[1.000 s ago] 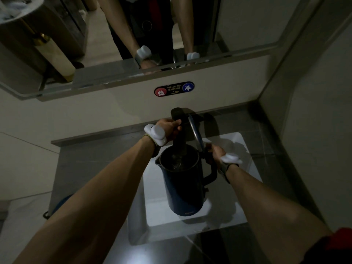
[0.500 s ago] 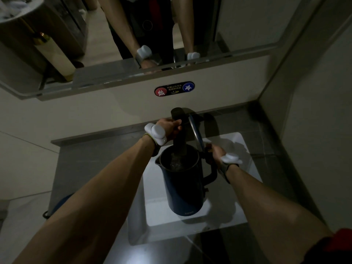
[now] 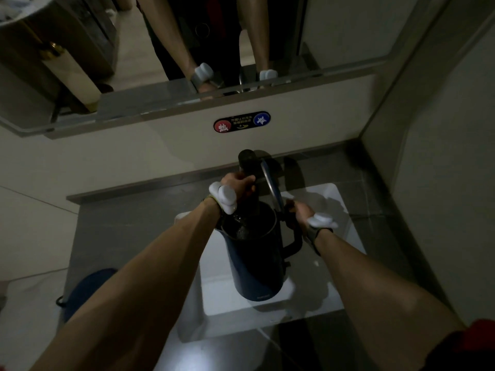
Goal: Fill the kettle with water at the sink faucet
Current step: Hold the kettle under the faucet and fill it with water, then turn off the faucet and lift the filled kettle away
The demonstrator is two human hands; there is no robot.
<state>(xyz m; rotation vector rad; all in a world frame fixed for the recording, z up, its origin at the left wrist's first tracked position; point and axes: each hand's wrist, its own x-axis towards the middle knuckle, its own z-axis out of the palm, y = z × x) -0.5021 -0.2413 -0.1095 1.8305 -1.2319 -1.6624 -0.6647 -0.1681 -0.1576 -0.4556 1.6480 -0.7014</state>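
Observation:
A dark blue kettle (image 3: 257, 263) stands upright in the white sink basin (image 3: 332, 266), its lid (image 3: 272, 184) swung open behind the mouth. The black faucet (image 3: 247, 167) reaches over the kettle's opening, and water glints inside it. My left hand (image 3: 239, 184) is closed around the faucet's handle just above the kettle. On the kettle's right side my right hand (image 3: 301, 212) grips the top of the black kettle handle (image 3: 293, 236). Both wrists carry white trackers.
A dark grey counter (image 3: 128, 231) surrounds the basin. A wall with a red and blue hot/cold label (image 3: 242, 121) rises behind the faucet, and a mirror (image 3: 160, 49) above it. A side wall (image 3: 442, 183) closes in on the right. A dark blue object (image 3: 88, 287) lies at the counter's left edge.
My left hand has shifted slightly lower on the faucet. The kettle and my right hand have stayed where they were.

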